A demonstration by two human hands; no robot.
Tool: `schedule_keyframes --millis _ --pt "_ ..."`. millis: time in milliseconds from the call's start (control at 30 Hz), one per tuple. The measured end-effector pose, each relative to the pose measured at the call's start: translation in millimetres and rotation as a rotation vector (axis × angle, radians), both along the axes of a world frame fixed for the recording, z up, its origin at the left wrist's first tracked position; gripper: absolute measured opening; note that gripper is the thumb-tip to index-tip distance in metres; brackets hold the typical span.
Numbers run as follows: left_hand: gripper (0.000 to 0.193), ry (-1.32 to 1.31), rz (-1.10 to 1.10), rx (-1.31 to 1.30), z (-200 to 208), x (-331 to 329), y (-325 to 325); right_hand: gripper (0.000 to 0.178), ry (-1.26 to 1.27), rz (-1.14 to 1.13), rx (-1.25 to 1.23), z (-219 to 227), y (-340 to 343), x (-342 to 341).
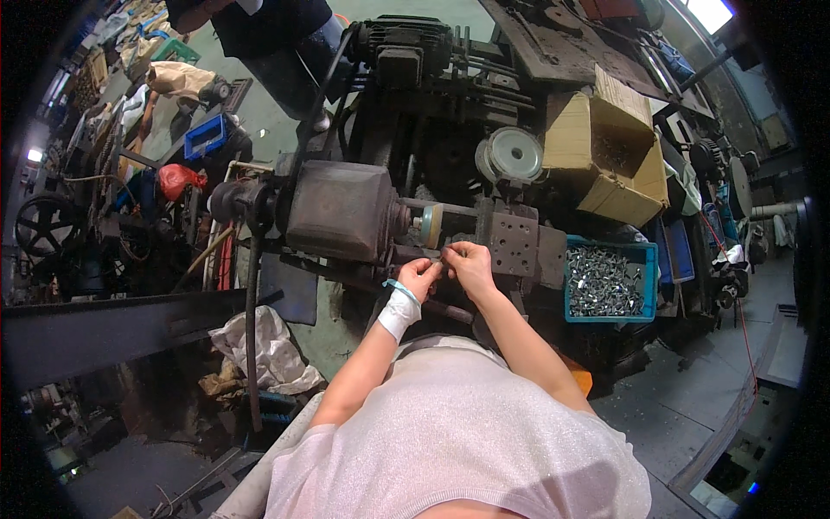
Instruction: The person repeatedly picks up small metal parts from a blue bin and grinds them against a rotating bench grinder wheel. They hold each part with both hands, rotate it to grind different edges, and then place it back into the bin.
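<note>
My left hand (pixel 418 278), with a white wrap and a light blue band at its wrist, has its fingers pinched together in front of a dark machine (pixel 339 212). Close beside it, my right hand (pixel 468 265) is pinched as well, its fingertips nearly meeting the left ones. Whatever lies between the fingers is too small to make out. Just beyond both hands, a wheel with a tan and pale green rim (pixel 430 227) sits on the machine's spindle. A block with rows of holes (pixel 513 243) stands right of my right hand.
A blue bin (pixel 654 285) of small metal parts stands at the right, below an open cardboard box (pixel 566 130). A round metal disc (pixel 516 154) and a motor (pixel 402 48) are on the far side. Another person (pixel 281 52) stands at the far left. A white sack (pixel 264 346) lies lower left.
</note>
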State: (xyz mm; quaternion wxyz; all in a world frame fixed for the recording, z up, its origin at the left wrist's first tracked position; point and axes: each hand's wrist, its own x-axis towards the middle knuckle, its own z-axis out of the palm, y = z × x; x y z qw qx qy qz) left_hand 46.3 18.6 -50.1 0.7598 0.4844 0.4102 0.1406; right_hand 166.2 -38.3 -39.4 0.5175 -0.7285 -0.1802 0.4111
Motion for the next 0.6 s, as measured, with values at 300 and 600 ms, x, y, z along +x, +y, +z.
schedule_keyframes --millis 300,600 --pt "0.018 0.048 0.137 -0.031 1 19 6 0.011 -0.006 -0.141 0.052 -8 16 0" --pt "0.018 0.055 0.152 -0.106 -8 18 6 0.012 -0.079 -0.178 0.073 -23 18 -5"
